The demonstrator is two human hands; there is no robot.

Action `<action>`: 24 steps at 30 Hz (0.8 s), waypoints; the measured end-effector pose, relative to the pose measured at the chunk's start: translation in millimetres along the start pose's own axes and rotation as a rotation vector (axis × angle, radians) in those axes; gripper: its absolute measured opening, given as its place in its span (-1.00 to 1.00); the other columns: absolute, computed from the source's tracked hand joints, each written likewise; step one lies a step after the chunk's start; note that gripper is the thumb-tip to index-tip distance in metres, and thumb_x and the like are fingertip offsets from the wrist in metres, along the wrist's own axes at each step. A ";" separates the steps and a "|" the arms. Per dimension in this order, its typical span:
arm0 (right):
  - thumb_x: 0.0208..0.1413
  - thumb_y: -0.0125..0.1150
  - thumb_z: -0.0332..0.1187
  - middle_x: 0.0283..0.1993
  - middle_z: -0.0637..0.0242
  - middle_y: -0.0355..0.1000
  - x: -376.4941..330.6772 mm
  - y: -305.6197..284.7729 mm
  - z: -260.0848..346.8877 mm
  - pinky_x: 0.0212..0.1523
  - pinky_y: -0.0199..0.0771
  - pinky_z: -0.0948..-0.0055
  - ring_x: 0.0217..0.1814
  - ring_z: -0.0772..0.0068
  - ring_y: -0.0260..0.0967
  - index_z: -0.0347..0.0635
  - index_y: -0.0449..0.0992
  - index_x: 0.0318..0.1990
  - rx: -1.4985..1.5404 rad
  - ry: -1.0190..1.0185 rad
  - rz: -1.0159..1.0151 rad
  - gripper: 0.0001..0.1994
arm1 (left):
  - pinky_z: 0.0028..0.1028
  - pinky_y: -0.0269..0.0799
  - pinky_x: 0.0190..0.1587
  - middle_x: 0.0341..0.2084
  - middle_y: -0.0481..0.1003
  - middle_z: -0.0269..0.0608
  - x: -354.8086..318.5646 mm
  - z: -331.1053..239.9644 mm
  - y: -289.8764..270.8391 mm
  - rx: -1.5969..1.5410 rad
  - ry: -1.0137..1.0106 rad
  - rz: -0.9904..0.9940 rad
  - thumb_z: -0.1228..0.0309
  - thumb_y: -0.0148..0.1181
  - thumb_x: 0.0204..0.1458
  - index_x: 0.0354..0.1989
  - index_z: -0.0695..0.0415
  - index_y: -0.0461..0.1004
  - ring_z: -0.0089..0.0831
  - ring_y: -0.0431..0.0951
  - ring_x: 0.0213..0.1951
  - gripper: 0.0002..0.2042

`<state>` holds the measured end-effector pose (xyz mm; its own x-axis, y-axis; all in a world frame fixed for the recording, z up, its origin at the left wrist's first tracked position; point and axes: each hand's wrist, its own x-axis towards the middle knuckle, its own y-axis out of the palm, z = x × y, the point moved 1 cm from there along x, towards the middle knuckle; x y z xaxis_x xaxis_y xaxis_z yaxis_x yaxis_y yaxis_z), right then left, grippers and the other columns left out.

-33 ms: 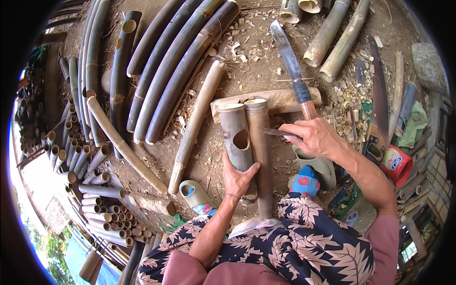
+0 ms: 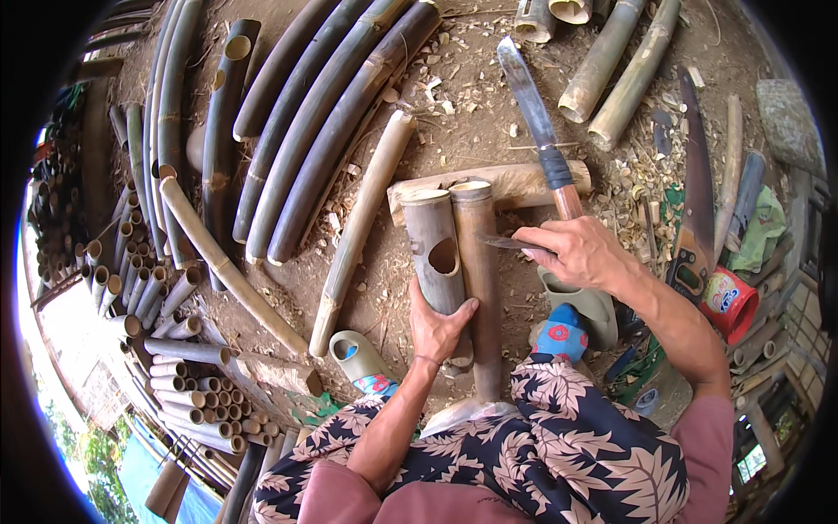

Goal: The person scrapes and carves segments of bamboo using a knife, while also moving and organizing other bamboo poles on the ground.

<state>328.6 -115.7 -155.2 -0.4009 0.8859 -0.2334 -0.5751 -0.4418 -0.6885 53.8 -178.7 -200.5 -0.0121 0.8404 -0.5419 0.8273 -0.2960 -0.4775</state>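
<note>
Two bamboo tubes stand side by side between my feet, their far ends against a wooden block (image 2: 524, 185) on the ground. Around the left bamboo tube (image 2: 425, 229), which has an oval hole cut in its side, my left hand (image 2: 439, 325) is closed, its thumb reaching across to the right bamboo tube (image 2: 477, 279). My right hand (image 2: 566, 251) grips a small knife (image 2: 506, 243). The knife's handle is hidden in my fist, and its dark blade points left over the right tube. Beyond that hand a machete (image 2: 529, 100) lies with its wooden handle toward me.
Long dark bamboo poles (image 2: 305, 113) lie at the upper left, and stacked cut tubes (image 2: 209, 406) sit at the lower left. A handsaw (image 2: 694, 192) and a red container (image 2: 730, 306) are on the right. Shavings (image 2: 646, 196) litter the ground.
</note>
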 end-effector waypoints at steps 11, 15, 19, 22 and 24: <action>0.19 0.19 -0.21 -0.37 0.22 0.54 -0.9 -1.2 3.7 -0.32 0.53 0.12 -0.35 -0.01 0.52 0.00 0.55 -0.05 -0.047 0.024 0.024 -0.77 | -0.16 0.34 0.17 0.08 0.39 0.24 -1.3 -2.3 1.4 -0.005 -0.006 -0.011 0.17 0.54 -0.26 0.31 0.36 0.06 0.04 0.45 0.12 0.00; 0.18 0.18 -0.23 -0.34 0.19 0.54 -13.5 -18.1 7.5 -0.28 0.54 0.10 -0.32 -0.02 0.52 0.00 0.53 -0.01 -0.213 0.152 0.136 -0.75 | -0.16 0.35 0.16 0.07 0.41 0.22 -2.1 -4.0 -1.8 -0.002 0.024 -0.020 0.18 0.55 -0.26 0.30 0.34 0.08 0.03 0.46 0.10 -0.02; 0.19 0.15 -0.28 -0.25 0.12 0.55 -57.0 -33.7 6.9 -0.22 0.54 0.10 -0.25 -0.03 0.52 -0.03 0.47 0.11 -0.094 0.129 0.022 -0.67 | -0.16 0.36 0.15 0.05 0.43 0.21 -2.4 -0.3 -1.1 -0.075 0.056 -0.025 0.18 0.55 -0.26 0.29 0.33 0.10 0.03 0.47 0.08 -0.04; 0.18 0.14 -0.32 -0.13 0.08 0.55 -80.3 -2.4 15.0 -0.15 0.53 0.12 -0.18 -0.04 0.51 -0.04 0.45 0.17 0.075 -0.013 -0.007 -0.62 | -0.16 0.36 0.15 0.05 0.43 0.21 2.4 16.5 2.6 -0.077 0.111 -0.032 0.19 0.55 -0.27 0.28 0.32 0.11 0.05 0.47 0.08 -0.04; 0.17 0.17 -0.31 -0.15 0.10 0.56 -90.9 21.6 29.1 -0.16 0.53 0.13 -0.20 -0.04 0.51 -0.01 0.48 0.15 0.115 0.023 0.096 -0.62 | -0.23 0.38 0.14 0.03 0.45 0.16 6.8 25.0 6.4 -0.063 0.142 -0.045 0.21 0.58 -0.27 0.24 0.39 0.12 -0.10 0.49 0.05 -0.06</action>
<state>331.9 -209.8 -128.8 -0.4421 0.8413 -0.3112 -0.6132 -0.5367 -0.5797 45.0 -186.2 -224.5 0.0257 0.9094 -0.4152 0.8613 -0.2310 -0.4526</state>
